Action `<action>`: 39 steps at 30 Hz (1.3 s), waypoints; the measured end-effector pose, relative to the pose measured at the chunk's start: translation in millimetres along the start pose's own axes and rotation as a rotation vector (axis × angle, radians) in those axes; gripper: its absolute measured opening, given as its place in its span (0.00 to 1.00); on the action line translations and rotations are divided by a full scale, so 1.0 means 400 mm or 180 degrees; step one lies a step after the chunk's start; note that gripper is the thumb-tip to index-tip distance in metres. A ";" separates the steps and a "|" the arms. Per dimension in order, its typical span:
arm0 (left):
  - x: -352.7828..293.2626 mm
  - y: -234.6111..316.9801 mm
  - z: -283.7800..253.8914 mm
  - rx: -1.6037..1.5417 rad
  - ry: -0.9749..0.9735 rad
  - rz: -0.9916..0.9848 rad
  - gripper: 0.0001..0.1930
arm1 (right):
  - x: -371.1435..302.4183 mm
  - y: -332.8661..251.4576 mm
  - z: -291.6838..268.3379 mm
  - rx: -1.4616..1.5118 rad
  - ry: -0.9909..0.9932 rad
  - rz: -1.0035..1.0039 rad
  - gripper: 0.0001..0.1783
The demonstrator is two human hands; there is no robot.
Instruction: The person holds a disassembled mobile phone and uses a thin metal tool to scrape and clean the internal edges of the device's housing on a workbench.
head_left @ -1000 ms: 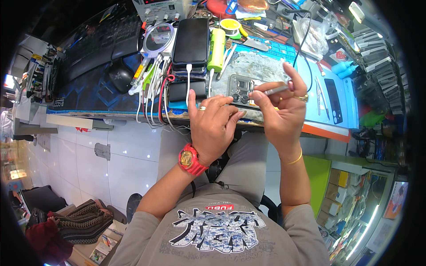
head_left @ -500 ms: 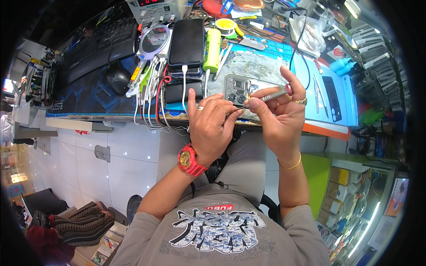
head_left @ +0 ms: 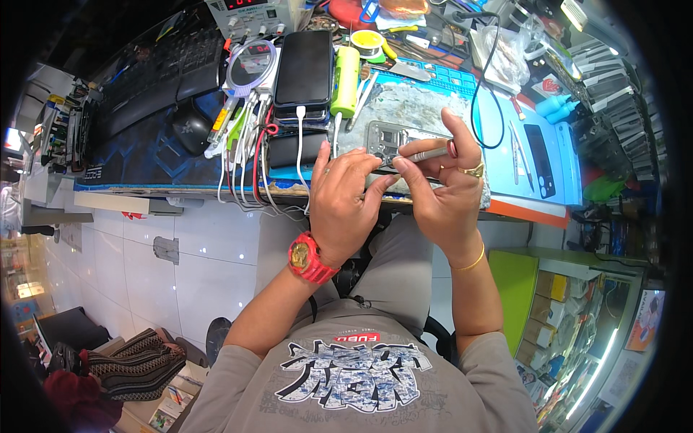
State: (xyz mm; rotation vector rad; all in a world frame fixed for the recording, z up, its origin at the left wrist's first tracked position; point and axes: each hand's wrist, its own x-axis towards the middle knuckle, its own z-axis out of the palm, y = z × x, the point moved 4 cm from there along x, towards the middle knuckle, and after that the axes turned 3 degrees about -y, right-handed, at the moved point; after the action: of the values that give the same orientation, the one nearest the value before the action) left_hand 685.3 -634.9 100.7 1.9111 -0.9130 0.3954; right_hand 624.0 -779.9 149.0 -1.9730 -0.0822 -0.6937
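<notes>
Grey mat (head_left: 422, 105), hands (head_left: 442, 195) at open phone (head_left: 392, 135)

On the grey T-shirt (head_left: 346, 322), at the lower middle of the frame, a small red label (head_left: 356, 338) is carrying white capitals, and big outlined graffiti-style lettering (head_left: 350, 390) in white and blue is spreading below it. Red digits are glowing on the pale power supply box (head_left: 268, 16) at the upper edge, left of centre. Pale lettering is marking the dark desk mat's (head_left: 148, 159) left corner. Dark print is standing on a poster (head_left: 644, 321) at the right edge.
</notes>
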 end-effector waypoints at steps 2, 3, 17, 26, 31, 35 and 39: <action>-0.002 -0.002 0.000 0.0136 -0.0093 -0.0112 0.18 | 0.006 0.002 0.006 -0.0033 0.0037 -0.0047 0.42; -0.003 -0.003 0.001 0.0202 -0.0139 -0.0168 0.20 | 0.010 0.004 0.007 -0.0192 -0.0006 -0.0114 0.42; -0.015 -0.007 0.012 0.0636 -0.0301 -0.0084 0.19 | 0.016 0.034 0.022 -0.0340 -0.0026 0.0030 0.44; -0.013 -0.006 0.012 0.0678 -0.0380 -0.0078 0.18 | 0.015 0.054 0.027 -0.0329 -0.0043 -0.0019 0.46; -0.012 -0.005 0.012 0.0711 -0.0401 -0.0054 0.16 | 0.016 0.054 0.027 -0.0153 -0.0020 0.0119 0.46; -0.013 -0.007 0.013 0.0724 -0.0402 -0.0046 0.16 | 0.017 0.049 0.028 -0.0121 -0.0028 0.0207 0.46; -0.013 -0.008 0.015 0.0722 -0.0412 -0.0030 0.16 | 0.015 0.051 0.028 -0.0233 -0.0047 0.0118 0.44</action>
State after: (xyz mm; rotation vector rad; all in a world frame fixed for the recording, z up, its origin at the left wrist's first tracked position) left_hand 683.4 -636.9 92.5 2.1681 -0.9771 0.3866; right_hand 640.8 -782.0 132.1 -2.0447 -0.0294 -0.6662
